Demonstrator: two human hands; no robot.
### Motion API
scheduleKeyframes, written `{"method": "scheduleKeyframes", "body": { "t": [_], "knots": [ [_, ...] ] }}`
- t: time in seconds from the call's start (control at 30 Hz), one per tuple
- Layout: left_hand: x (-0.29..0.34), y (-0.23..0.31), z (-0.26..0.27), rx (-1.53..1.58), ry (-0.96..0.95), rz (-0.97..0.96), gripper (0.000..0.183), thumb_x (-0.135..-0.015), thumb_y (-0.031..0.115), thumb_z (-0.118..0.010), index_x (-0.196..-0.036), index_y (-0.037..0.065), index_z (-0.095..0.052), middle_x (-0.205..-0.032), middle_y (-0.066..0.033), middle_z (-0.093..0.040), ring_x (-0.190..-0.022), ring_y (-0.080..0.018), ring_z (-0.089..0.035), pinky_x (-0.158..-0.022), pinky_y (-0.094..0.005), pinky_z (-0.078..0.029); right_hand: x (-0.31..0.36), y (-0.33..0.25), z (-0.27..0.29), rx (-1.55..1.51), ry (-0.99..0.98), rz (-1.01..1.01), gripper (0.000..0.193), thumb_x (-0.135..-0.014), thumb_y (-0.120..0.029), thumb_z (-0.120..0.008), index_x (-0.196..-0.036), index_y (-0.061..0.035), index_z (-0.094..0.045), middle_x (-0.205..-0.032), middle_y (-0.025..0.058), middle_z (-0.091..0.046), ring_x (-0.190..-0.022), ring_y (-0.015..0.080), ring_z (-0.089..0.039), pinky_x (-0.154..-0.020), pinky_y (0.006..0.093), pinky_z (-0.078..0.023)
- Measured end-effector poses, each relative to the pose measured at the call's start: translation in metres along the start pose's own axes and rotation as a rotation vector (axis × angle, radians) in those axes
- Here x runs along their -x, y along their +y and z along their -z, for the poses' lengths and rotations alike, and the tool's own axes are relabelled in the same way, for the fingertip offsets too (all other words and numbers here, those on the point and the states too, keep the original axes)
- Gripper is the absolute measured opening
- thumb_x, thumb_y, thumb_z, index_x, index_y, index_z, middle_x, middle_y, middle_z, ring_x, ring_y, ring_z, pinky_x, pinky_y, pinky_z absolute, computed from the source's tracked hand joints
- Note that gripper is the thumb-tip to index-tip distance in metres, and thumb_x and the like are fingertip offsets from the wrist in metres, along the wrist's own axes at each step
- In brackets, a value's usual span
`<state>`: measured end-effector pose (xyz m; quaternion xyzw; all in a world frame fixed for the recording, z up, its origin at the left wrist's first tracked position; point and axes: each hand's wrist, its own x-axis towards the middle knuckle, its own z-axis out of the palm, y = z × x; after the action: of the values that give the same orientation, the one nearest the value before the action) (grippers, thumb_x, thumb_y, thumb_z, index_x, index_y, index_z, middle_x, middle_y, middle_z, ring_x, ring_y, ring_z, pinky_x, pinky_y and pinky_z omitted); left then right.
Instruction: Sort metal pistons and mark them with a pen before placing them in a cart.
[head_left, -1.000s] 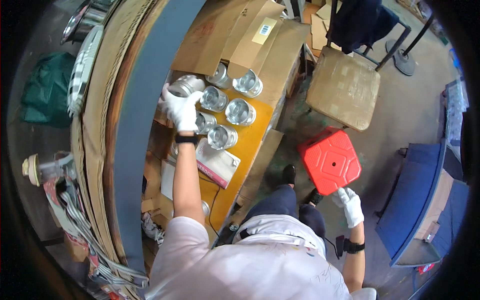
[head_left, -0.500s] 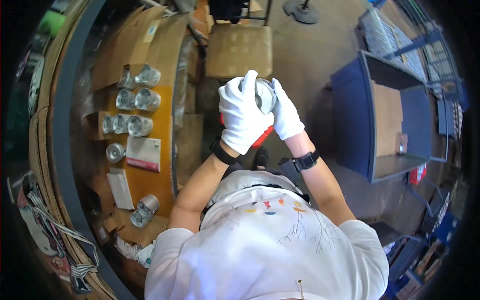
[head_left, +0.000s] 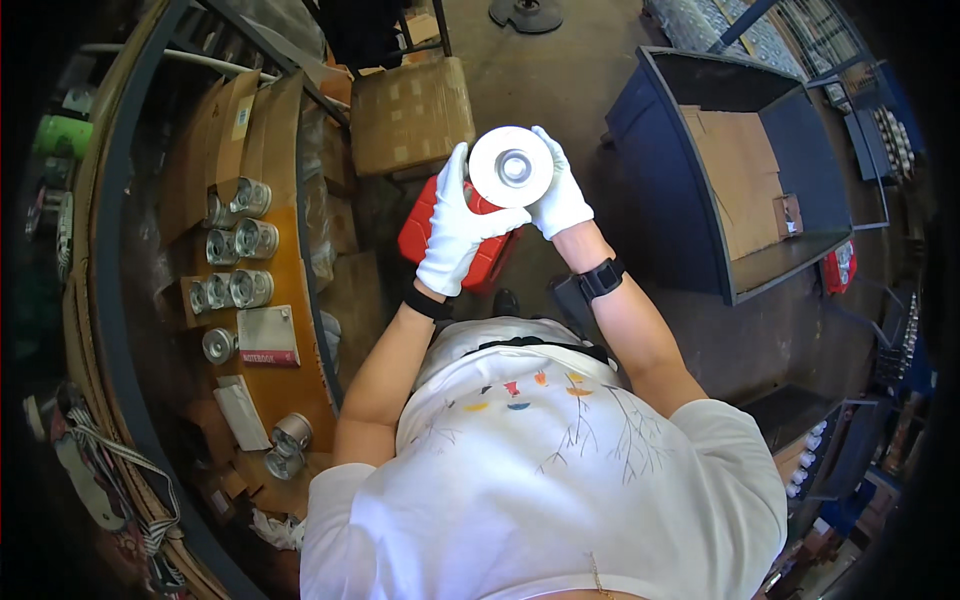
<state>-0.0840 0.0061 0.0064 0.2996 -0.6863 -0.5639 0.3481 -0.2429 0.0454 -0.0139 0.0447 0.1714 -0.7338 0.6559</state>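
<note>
A silver engine piston (head_left: 492, 180) is held up in front of me, its round crown with the central bowl facing me. My left hand (head_left: 457, 232), in a white glove, grips its left and lower side, with the thumb along the lower rim. My right hand (head_left: 562, 195), gloved too, closes on the right side; its fingers are partly hidden behind the piston. On the yellow-brown shelf (head_left: 285, 378) to my left stand several similar pistons (head_left: 256, 238). Nearer me, another piston (head_left: 292, 432) lies on its side.
A notebook (head_left: 268, 332) and a white pad (head_left: 241, 412) lie on the shelf. Beneath my hands is a red plastic crate (head_left: 420, 225). Beyond stands a taped cardboard-covered seat (head_left: 410, 112). To the right is a dark blue bin (head_left: 672, 180) with cardboard inside.
The piston has turned so that its crown faces me, and my left fingers have moved from over it to its side. My view has shifted, showing more of the red crate.
</note>
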Motion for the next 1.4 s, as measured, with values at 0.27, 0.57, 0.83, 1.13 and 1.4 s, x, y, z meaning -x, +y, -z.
{"method": "scheduleKeyframes", "body": {
  "t": [0.27, 0.57, 0.83, 1.13, 1.4],
  "knots": [
    [0.000, 0.025, -0.018, 0.390, -0.071, 0.191, 0.094, -0.064, 0.011, -0.088, -0.143, 0.001, -0.038, -0.130, -0.0097, -0.054, -0.121, -0.0197, -0.052, -0.103, -0.0346, -0.044, 0.008, -0.009, 0.006, -0.019, 0.012, -0.067, 0.031, -0.095, -0.037, -0.056, -0.100, -0.0084, -0.066, -0.097, 0.0074, -0.070, -0.091, 0.0221, -0.065, -0.089, 0.0396, -0.052],
    [0.002, 0.025, -0.025, 0.445, 0.076, 0.265, 0.069, -0.072, 0.001, -0.080, -0.134, -0.003, -0.049, -0.119, -0.0093, -0.062, -0.105, -0.0155, -0.062, -0.090, -0.0291, -0.053, 0.002, -0.004, 0.021, 0.179, 0.136, 0.048, 0.032, -0.095, -0.037, -0.055, -0.105, -0.0079, -0.066, -0.099, 0.0077, -0.070, -0.092, 0.0227, -0.065, -0.089, 0.0388, -0.052],
    [0.004, 0.031, -0.014, 0.435, 0.039, 0.276, 0.049, -0.085, 0.008, -0.069, -0.131, -0.002, -0.053, -0.113, -0.0069, -0.065, -0.104, -0.0127, -0.062, -0.089, -0.0267, -0.051, 0.000, -0.001, 0.024, 0.126, 0.108, -0.038, 0.035, -0.096, -0.039, -0.054, -0.106, -0.0078, -0.065, -0.100, 0.0078, -0.071, -0.092, 0.0233, -0.066, -0.088, 0.0396, -0.053],
    [0.004, 0.023, -0.003, 0.353, -0.025, 0.229, 0.056, -0.080, 0.003, -0.071, -0.132, -0.001, -0.051, -0.119, -0.0057, -0.062, -0.105, -0.0135, -0.060, -0.092, -0.0271, -0.049, 0.000, 0.007, 0.015, 0.145, 0.154, -0.022, 0.027, -0.096, -0.033, -0.056, -0.104, -0.0078, -0.064, -0.098, 0.0078, -0.070, -0.090, 0.0228, -0.065, -0.086, 0.0379, -0.053],
    [0.004, 0.022, 0.004, 0.274, 0.052, 0.257, 0.041, -0.088, 0.013, -0.065, -0.127, 0.000, -0.057, -0.112, -0.0026, -0.064, -0.095, -0.0072, -0.058, -0.080, -0.0218, -0.047, 0.005, 0.013, -0.002, 0.141, 0.152, -0.052, 0.028, -0.096, -0.031, -0.055, -0.104, -0.0056, -0.063, -0.096, 0.0094, -0.070, -0.090, 0.0234, -0.066, -0.085, 0.0385, -0.054]
  ]
}}
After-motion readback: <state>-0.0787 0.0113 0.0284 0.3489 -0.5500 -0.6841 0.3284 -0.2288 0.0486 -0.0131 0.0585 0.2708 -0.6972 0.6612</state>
